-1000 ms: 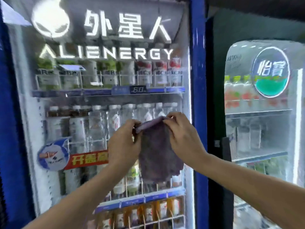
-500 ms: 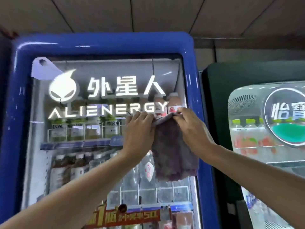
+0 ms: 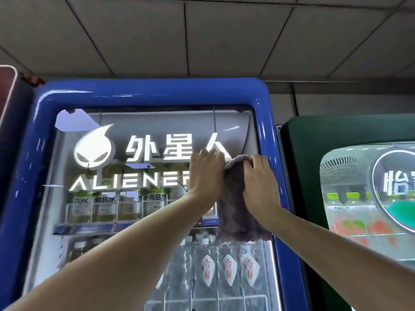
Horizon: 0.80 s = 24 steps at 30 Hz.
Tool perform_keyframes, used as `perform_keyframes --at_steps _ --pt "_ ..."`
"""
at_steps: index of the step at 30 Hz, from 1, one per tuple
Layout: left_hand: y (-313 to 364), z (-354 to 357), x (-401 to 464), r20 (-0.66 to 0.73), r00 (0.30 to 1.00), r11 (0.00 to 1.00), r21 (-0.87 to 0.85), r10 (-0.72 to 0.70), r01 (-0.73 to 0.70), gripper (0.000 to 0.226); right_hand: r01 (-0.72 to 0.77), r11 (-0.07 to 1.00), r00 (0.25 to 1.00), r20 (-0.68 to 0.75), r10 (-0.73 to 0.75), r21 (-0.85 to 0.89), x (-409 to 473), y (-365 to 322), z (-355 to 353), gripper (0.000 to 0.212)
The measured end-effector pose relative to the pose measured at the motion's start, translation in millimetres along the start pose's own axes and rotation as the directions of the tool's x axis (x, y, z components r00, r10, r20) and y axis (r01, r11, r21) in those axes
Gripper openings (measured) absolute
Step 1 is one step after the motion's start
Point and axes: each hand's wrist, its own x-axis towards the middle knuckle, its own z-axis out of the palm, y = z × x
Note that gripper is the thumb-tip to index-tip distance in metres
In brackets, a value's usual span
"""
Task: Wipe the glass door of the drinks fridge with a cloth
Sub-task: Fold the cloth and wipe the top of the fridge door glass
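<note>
A blue-framed drinks fridge with a glass door (image 3: 116, 221) fills the view; lit white lettering and an alien logo sit behind the upper glass. A purple-grey cloth (image 3: 238, 212) hangs flat against the upper right of the glass, near the right frame. My left hand (image 3: 205, 173) grips the cloth's top left corner. At the top right corner my right hand (image 3: 260, 182) holds the cloth's edge with curled fingers. The cloth's lower edge hangs loose over the bottles behind the glass.
A second fridge (image 3: 368, 198) with a dark green frame and a round logo stands close on the right. A dark red unit (image 3: 9, 108) shows at the far left edge. The tiled ceiling (image 3: 202, 37) is above. Bottles (image 3: 229, 265) line the shelves inside.
Both hands have carried the cloth upward and to the right along the glass, from the middle shelves to the lettering near the top right. The camera has tilted up toward the ceiling.
</note>
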Motion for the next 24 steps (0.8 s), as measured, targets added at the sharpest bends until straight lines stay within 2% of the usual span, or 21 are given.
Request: perform_keyframes --at_steps 2,4,6,10,13,16,20,24 --pt "-2.2 -0.5 1.1 0.014 1.000 1.000 -0.009 -0.016 0.017 0.020 -0.027 0.983 0.998 -0.043 0.035 0.181 -8.6 -5.1 10.6 0.060" --pt "-4.4 0.8 1.1 0.007 0.999 0.998 -0.044 -0.034 0.035 0.023 0.011 0.972 0.997 -0.083 0.009 0.235 -20.8 -7.7 25.5 0.060" --pt "-10.2 1.2 -1.5 0.005 0.998 0.993 -0.105 -0.056 0.057 0.030 0.045 0.967 0.995 -0.093 -0.022 0.249 -28.8 -8.8 40.0 0.069" --pt "-35.1 6.0 -20.6 -0.003 0.998 0.981 -0.185 -0.061 0.059 0.043 0.088 0.970 0.989 -0.137 -0.058 0.227 -31.0 -3.7 55.4 0.076" --pt "-62.8 8.7 -34.2 0.038 0.997 0.984 -0.162 -0.066 0.071 0.059 0.139 0.975 0.983 -0.139 -0.116 0.173 -12.4 -0.2 56.4 0.077" --pt "-86.0 6.1 -36.9 0.093 0.995 0.993 -0.101 -0.044 0.053 0.066 0.170 0.975 0.978 -0.145 -0.149 0.143 44.1 0.5 41.9 0.076" --pt "-112.7 5.7 -43.0 0.109 0.991 0.993 -0.082 -0.076 0.086 0.064 0.116 0.988 0.981 -0.170 -0.098 0.104 120.5 -8.5 20.4 0.071" --pt "-141.4 7.1 -53.8 0.057 0.997 0.996 -0.072 -0.057 0.061 0.066 0.100 0.991 0.983 -0.161 -0.085 0.085 119.9 -14.3 21.9 0.073"
